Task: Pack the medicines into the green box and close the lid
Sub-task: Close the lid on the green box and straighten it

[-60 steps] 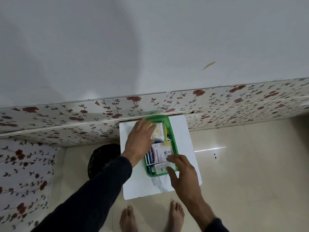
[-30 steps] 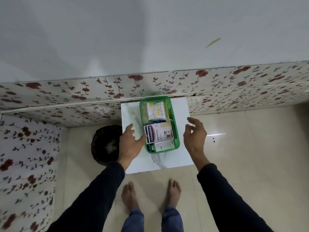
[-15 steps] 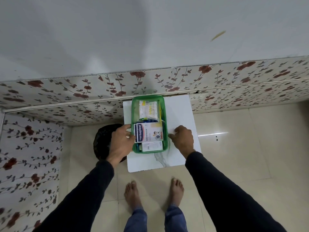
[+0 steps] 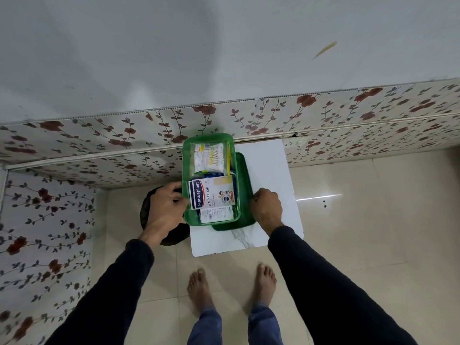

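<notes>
Head view: left hand (image 4: 165, 210) grips green box (image 4: 187, 155) at 9 o'clock wall, box full of medicines (image 4: 211, 195); right hand (image 4: 266, 207) closed on green lid (image 4: 245, 185) edge at 3 o'clock, on white counter (image 4: 268, 168).

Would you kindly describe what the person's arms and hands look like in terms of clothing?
Both arms wear long, plain dark sleeves ending at the wrists. The left hand and right hand are bare: no gloves, rings or watch visible.
</notes>
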